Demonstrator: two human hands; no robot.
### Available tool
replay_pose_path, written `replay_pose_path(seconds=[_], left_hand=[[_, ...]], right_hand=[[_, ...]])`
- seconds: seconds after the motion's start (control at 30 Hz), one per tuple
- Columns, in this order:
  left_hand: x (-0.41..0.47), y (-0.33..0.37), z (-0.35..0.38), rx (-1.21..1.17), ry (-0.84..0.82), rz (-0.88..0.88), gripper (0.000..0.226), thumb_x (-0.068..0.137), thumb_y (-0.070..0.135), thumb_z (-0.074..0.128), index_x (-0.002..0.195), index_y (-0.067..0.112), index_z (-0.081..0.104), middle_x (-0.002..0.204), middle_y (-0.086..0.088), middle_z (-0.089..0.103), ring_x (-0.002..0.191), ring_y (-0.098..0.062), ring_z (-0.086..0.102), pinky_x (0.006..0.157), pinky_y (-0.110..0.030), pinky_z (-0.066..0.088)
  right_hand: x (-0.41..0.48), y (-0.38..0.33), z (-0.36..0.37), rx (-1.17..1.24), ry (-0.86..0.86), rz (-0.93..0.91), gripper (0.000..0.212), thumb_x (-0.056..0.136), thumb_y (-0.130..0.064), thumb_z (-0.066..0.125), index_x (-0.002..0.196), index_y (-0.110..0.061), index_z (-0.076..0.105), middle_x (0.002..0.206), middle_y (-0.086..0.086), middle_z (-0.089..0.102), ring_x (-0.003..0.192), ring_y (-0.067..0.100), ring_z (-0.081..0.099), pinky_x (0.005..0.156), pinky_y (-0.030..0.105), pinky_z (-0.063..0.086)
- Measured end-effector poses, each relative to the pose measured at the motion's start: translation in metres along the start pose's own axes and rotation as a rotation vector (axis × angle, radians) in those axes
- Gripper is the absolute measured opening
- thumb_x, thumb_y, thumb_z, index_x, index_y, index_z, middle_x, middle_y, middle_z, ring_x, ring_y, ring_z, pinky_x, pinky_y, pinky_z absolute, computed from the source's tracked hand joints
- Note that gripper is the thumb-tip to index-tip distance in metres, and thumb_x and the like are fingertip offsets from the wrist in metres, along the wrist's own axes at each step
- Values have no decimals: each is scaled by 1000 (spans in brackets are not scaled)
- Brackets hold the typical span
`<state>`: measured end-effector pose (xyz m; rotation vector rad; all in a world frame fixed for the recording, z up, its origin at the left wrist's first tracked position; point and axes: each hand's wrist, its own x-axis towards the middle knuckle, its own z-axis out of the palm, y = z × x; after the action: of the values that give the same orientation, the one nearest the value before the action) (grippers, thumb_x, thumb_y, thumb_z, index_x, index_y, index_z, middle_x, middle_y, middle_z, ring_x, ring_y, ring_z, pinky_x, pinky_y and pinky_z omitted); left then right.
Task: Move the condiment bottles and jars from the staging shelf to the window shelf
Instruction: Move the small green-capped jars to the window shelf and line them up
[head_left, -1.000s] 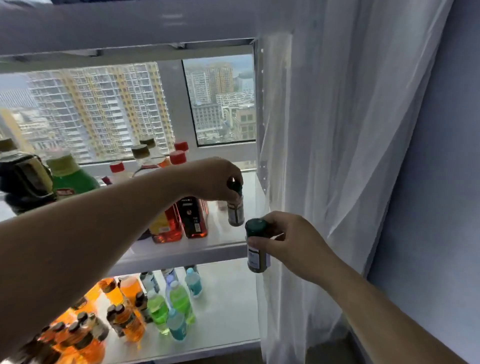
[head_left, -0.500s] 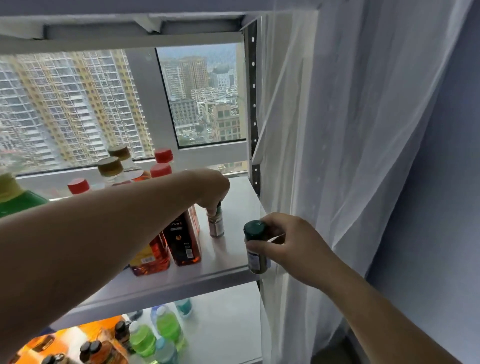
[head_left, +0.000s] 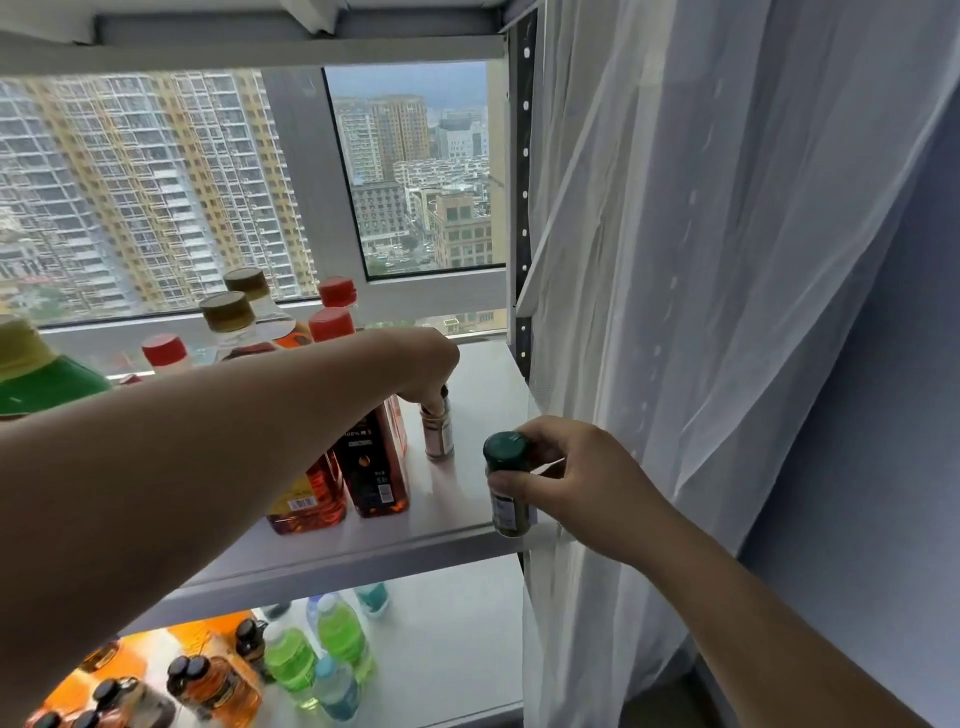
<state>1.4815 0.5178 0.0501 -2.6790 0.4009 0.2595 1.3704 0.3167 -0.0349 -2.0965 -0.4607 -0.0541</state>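
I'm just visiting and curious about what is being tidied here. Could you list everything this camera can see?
window shelf: one, white, in front of the window
small jar: one, pinkish contents, standing on the window shelf
green-lidded jar: one, held at the shelf's front right corner
red-capped bottles: three caps showing, left part of the shelf
gold-capped bottles: two, beside the red caps
green bottle: one, yellow cap, far left
drink bottles: several, green, blue and orange, on the shelf below
curtain: one, sheer white, right
left hand: pinches the small jar's top
right hand: grips the green-lidded jar
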Motion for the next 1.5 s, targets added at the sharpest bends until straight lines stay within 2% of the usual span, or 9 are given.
replay_pose_path(seconds=[0.33, 0.43, 0.6, 0.73, 0.97, 1.1, 1.2, 1.3, 1.5], left_hand=[[-11, 2, -5, -10, 54, -37, 49, 97, 52, 62, 109, 5, 69, 79, -3, 58, 73, -23, 57, 62, -32, 42], [-19, -2, -15, 12, 147, -18, 44, 101, 45, 59, 114, 4, 69, 84, -2, 56, 83, -24, 58, 68, -34, 45], [-38, -11, -37, 68, 317, 51, 32, 101, 43, 59, 96, 12, 66, 97, -5, 64, 88, -26, 63, 65, -36, 46], [-57, -20, -43, 100, 467, 82, 36, 100, 50, 55, 119, 21, 68, 113, -1, 69, 100, -26, 68, 77, -40, 56], [-76, -29, -44, -19, 675, 170, 32, 99, 52, 53, 121, 34, 68, 107, 9, 72, 94, -19, 67, 71, -31, 42], [-84, -27, -43, -69, 718, 183, 29, 98, 51, 53, 115, 35, 69, 89, 16, 62, 76, -12, 52, 62, -27, 33], [-88, -27, -41, -84, 721, 199, 29, 98, 51, 53, 116, 34, 69, 90, 17, 63, 78, -11, 54, 64, -28, 36], [-94, -27, -38, -108, 707, 195, 28, 98, 50, 53, 116, 34, 69, 88, 17, 59, 80, -11, 55, 68, -29, 39], [-104, -25, -35, -142, 666, 174, 29, 99, 51, 52, 117, 35, 68, 107, 14, 72, 96, -15, 68, 82, -35, 53]], right_hand=[[18, 6, 20, 47, -16, -9, 33, 77, -51, 81, 104, -32, 74, 91, -28, 73, 86, -6, 69, 65, 3, 48], [28, 10, 34, 63, -3, 28, 28, 80, -45, 84, 101, -30, 74, 86, -18, 76, 80, -1, 70, 63, 6, 48], [51, 12, 54, 42, 40, 68, 26, 82, -42, 84, 99, -25, 75, 83, -9, 76, 77, 8, 71, 67, 23, 51], [65, 13, 66, 8, 69, 59, 26, 82, -40, 85, 100, -24, 75, 83, -12, 76, 77, 4, 70, 64, 15, 46], [78, 14, 80, -44, 115, 74, 26, 84, -37, 85, 100, -21, 72, 88, -10, 74, 81, 8, 68, 65, 20, 44], [81, 12, 83, -57, 136, 85, 26, 84, -36, 85, 98, -21, 70, 86, -11, 70, 79, 5, 65, 61, 15, 39], [83, 10, 84, -62, 135, 103, 25, 84, -37, 85, 95, -23, 67, 82, -16, 67, 76, -1, 62, 58, 11, 36], [83, 8, 85, -65, 123, 112, 27, 85, -36, 85, 98, -21, 66, 86, -13, 68, 78, 6, 64, 60, 13, 38], [78, 4, 87, -92, 114, 131, 37, 86, -38, 84, 110, -17, 66, 102, -4, 72, 91, 15, 66, 63, 12, 39]])
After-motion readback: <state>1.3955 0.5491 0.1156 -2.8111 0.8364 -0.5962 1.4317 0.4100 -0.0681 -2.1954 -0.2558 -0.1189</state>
